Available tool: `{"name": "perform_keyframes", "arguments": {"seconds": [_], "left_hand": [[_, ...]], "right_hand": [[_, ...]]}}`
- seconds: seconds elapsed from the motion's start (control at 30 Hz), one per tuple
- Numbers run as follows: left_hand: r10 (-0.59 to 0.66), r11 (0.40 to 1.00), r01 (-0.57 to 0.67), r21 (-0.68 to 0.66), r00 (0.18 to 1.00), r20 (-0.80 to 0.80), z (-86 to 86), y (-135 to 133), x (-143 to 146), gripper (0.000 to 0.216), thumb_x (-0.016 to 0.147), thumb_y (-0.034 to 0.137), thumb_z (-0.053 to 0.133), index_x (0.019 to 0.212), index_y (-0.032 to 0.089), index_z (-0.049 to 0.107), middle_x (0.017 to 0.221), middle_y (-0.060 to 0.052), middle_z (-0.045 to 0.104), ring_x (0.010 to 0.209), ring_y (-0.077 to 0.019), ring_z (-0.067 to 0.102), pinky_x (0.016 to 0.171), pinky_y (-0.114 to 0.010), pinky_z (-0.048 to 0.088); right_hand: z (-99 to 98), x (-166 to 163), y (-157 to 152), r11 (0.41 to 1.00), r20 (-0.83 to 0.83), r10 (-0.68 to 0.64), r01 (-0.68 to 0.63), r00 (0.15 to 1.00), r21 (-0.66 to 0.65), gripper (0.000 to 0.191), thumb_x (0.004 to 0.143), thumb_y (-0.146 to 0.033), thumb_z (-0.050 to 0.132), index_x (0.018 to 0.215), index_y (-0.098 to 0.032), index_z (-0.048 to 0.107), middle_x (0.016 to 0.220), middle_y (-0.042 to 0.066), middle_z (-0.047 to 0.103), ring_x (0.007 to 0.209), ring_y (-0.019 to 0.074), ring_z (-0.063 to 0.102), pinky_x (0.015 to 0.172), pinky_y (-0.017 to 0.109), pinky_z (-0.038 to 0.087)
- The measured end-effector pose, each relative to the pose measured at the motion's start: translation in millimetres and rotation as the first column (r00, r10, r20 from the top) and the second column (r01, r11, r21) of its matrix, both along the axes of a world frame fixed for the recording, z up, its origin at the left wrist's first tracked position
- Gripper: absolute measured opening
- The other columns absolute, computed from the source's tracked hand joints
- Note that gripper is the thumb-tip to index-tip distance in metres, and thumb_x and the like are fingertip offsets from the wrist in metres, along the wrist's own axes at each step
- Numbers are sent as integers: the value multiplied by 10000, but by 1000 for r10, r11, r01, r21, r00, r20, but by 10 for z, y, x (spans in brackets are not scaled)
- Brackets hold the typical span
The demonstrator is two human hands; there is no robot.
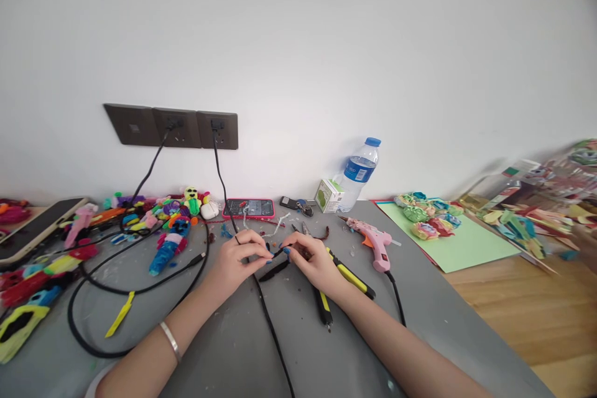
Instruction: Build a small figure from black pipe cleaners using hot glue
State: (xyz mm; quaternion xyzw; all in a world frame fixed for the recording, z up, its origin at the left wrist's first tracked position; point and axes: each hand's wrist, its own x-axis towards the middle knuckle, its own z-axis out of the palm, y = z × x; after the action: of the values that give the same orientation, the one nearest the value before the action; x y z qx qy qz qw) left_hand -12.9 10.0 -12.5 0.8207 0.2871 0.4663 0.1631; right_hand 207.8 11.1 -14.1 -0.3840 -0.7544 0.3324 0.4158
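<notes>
My left hand [242, 261] and my right hand [314, 261] meet above the grey table [224, 348], fingertips pinched. Between them runs a short, thin black pipe cleaner [278, 253], one end in each pinch; the fingers partly hide it. Just below, a second black fuzzy piece [274, 271] lies on the table. Pliers [347, 273] with black and yellow handles rest under and beside my right hand. A black cable [268, 317] passes beneath my left hand.
Right of the hands lies a pink glue gun [373, 241], cord toward me. A water bottle [359, 174] and small box [329, 196] stand by the wall. Colourful fuzzy figures [172, 239] and a coiled cable [74, 311] fill the left. Green paper [485, 249] holds crumpled flowers.
</notes>
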Motion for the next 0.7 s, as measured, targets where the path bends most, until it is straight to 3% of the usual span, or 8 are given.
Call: {"name": "perform_keyframes", "arguments": {"seconds": [0.27,0.7], "left_hand": [[1,999,-1,-44,1000,10,-6,-11,3,124,910,175,662,858,208,769,861,-51,696,793,-161,690,681,-252,552],[-30,995,29,-91,999,-10,-20,-7,2,135,901,153,655,857,206,771,863,-57,689,791,-163,686,686,-258,546]], "right_hand": [[-20,8,-12,1000,-8,-11,11,1000,-22,120,944,-291,537,918,-192,600,614,-28,521,554,136,466,532,237,351],[-26,13,-16,998,62,4,-8,998,56,103,967,-273,514,938,-205,586,629,-18,572,563,147,503,541,242,377]]}}
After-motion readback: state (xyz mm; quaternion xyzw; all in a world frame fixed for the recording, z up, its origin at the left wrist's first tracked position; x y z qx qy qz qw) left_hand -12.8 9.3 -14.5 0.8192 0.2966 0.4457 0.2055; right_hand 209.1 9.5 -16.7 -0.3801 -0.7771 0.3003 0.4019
